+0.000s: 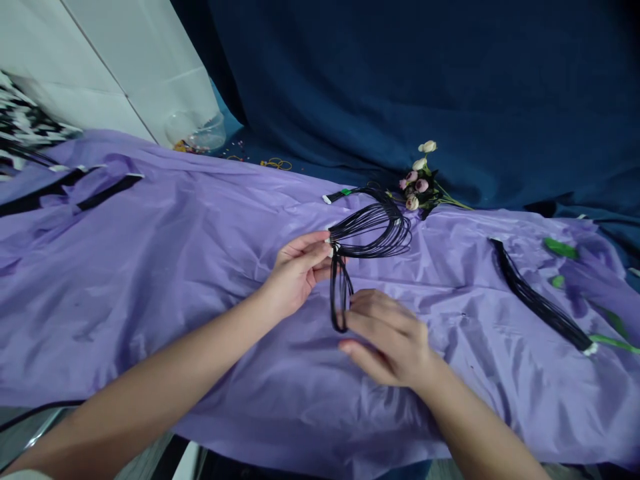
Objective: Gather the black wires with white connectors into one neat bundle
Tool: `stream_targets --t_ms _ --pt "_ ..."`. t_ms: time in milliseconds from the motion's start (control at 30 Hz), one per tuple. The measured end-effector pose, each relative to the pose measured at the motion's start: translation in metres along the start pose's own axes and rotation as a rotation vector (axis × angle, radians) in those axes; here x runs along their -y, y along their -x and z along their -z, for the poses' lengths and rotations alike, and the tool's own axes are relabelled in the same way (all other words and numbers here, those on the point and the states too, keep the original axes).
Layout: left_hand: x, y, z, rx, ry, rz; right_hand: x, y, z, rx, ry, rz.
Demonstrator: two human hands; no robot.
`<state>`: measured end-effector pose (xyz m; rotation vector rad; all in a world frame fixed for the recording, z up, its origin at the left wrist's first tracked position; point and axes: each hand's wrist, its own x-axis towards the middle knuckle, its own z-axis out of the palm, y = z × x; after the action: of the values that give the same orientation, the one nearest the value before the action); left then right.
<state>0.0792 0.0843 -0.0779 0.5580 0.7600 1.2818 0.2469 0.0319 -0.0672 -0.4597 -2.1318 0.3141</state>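
My left hand (295, 270) pinches the white connector end of a black wire harness (377, 230) between thumb and fingers. The harness fans out to the right in a wide curve, and a smaller black loop (334, 293) hangs below the pinch. My right hand (387, 337) is at that loop, its fingertips touching or just beside it and the thumb held apart below; nothing is visibly gripped there. Behind the fan, a black cable end with a white connector (327, 199) and a green band lies on the purple cloth (215, 267).
A second black harness (537, 297) lies at the right, near green leaves (561, 249). Artificial flowers (417, 180) lie at the back edge. More black cables (110, 191) are at the left. A clear container (200, 133) and yellow rubber bands (276, 163) stand beyond the cloth.
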Motion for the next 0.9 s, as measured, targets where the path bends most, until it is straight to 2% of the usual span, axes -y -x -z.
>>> stream_targets --t_ms 67,133,300,533,700,900 --pt "0.000 0.001 0.000 -0.013 -0.014 0.018 0.001 0.001 -0.008 0.046 0.071 0.047" --pt "0.000 0.001 0.000 -0.021 -0.025 0.032 0.000 0.002 -0.012 0.030 0.101 0.023" --pt "0.003 0.000 0.002 0.014 -0.017 0.006 -0.002 0.003 -0.009 -0.027 0.042 -0.095" --pt "0.002 0.001 0.001 -0.004 -0.018 -0.001 0.001 0.001 -0.008 -0.035 0.009 -0.130" --pt "0.000 0.001 0.000 0.004 -0.005 -0.004 0.000 0.001 0.002 -0.171 0.004 -0.219" --pt "-0.003 0.002 -0.002 0.040 0.015 0.023 -0.004 0.003 0.014 -0.303 -0.032 -0.255"
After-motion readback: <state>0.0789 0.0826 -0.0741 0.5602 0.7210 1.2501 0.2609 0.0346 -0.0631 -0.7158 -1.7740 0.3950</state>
